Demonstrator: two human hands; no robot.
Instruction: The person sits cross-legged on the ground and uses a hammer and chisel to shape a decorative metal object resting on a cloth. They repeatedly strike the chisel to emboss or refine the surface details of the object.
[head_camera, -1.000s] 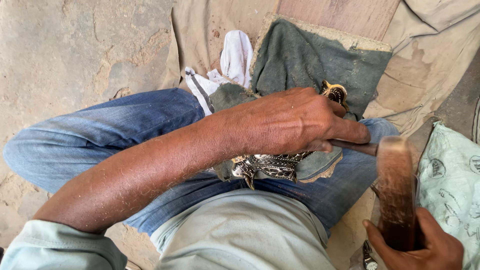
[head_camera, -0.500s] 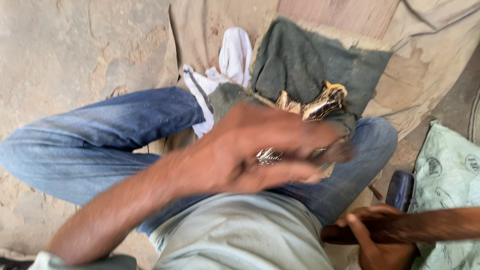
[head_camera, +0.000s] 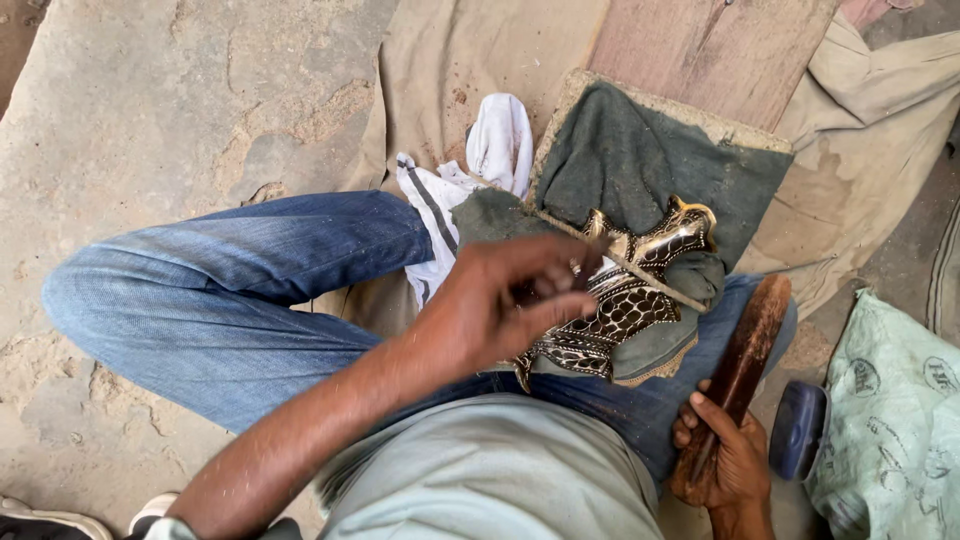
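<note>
Mallet (head_camera: 740, 365) beside thigh, off workpiece (head_camera: 620, 300)

Faded blue jeans (head_camera: 230, 290), pale grey-green shirt (head_camera: 490, 480), bare forearms, white-soled shoe (head_camera: 60, 520) at lower left.

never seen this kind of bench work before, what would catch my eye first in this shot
The shiny patterned metal piece stands out, lying on a grey-green cloth pad across the person's knee at centre. The left hand hovers over it, its fingers pinching a thin rod laid across the metal. At lower right, the right hand grips a dark wooden mallet held upright beside the leg.
</note>
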